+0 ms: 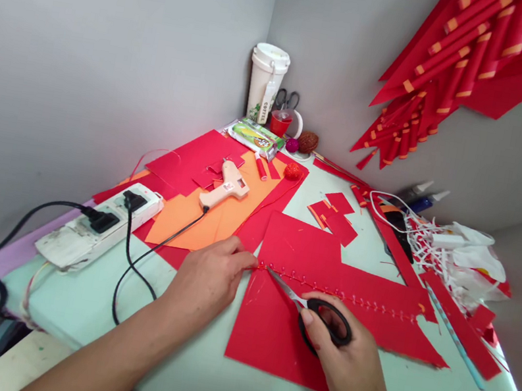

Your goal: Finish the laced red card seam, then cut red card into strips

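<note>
My left hand (210, 274) is closed in a pinch on the left end of a knotted red cord (339, 293). This cord, with small loops along it, stretches rightward over large red paper sheets (267, 337). Black-handled scissors (327, 323) are in my right hand (353, 364), thumb and fingers around the handles. Their blade tips point left and lie close to the cord, just right of my left fingertips. Whether the tips touch the cord I cannot tell. A thin red thread runs up from my left hand to a red yarn ball (292, 171).
A glue gun (226, 186) lies on orange paper (181, 222), its cable running past my left forearm. A power strip (100, 225) stands left. Behind are a white coffee cup (266, 79) and small red paper pieces (335, 216). Rolled red paper tubes (473, 64) hang at upper right.
</note>
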